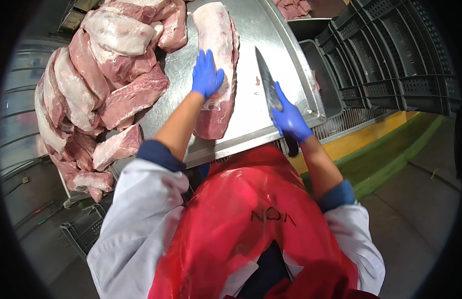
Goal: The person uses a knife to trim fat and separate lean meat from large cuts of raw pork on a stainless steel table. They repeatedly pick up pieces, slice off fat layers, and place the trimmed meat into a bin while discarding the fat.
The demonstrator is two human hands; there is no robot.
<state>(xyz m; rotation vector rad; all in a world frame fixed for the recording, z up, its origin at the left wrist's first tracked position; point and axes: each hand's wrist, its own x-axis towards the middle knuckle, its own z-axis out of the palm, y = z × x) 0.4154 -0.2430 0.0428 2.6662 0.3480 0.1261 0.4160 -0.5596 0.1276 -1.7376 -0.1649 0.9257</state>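
Observation:
A long slab of raw meat (214,35) with a pale fat layer on top lies lengthwise on a steel table (271,30). My left hand (206,75), in a blue glove, rests on its left side with the fingers stretched out flat. To the right of the slab, my gloved right hand (292,119) is closed around a knife (265,72). The blade points away from me over the tabletop, apart from the meat. Most of the handle is hidden by the hand; its dark end shows below.
A large heap of raw meat pieces (81,74) covers the table's left side. Grey plastic crates (385,55) stand stacked at the right, beside the raised table rim (310,84). More meat (293,7) lies at the far right. Another crate (81,226) sits low at the left.

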